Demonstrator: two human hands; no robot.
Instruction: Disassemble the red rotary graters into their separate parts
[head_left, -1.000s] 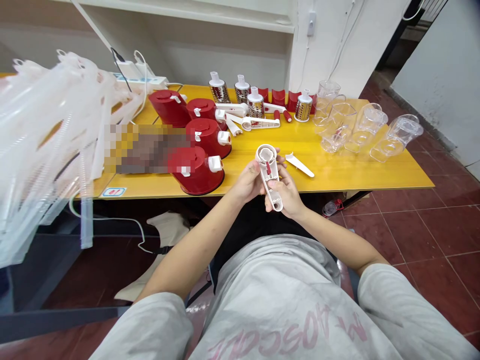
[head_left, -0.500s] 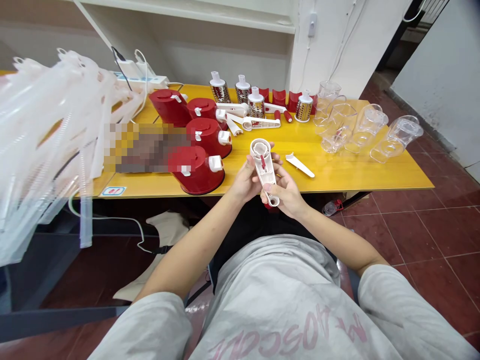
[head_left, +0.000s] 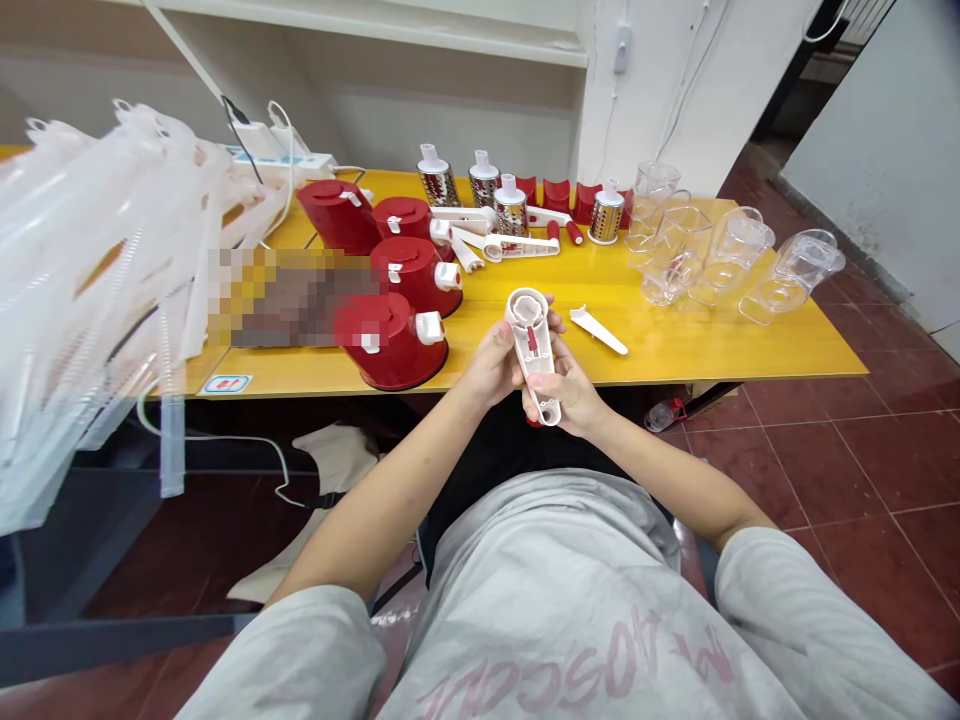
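A white plastic crank handle (head_left: 538, 375) with a round ring end and a small red piece inside its hollow side is held in front of me, at the table's front edge. My left hand (head_left: 493, 365) grips its left side near the ring, the thumb against the edge. My right hand (head_left: 571, 390) closes round the lower right part, its thumb lying across the narrow end. Some fingers are hidden behind the handle. A bit of red shows below the narrow end. Just right of my hands, a slim white cover strip (head_left: 598, 330) lies on the yellow table (head_left: 705, 350).
Red grater bases (head_left: 397, 345) stand to the left. Metal grater drums (head_left: 511, 212), more white crank handles (head_left: 521, 247) and red pieces (head_left: 556, 194) lie at the back. Clear plastic housings (head_left: 795, 270) stand at right. Plastic bags (head_left: 97, 300) hang over the left side.
The crank handle has moved slightly down and towards me, and tilted a little, with both hands still on it. The things on the table have stayed in place.
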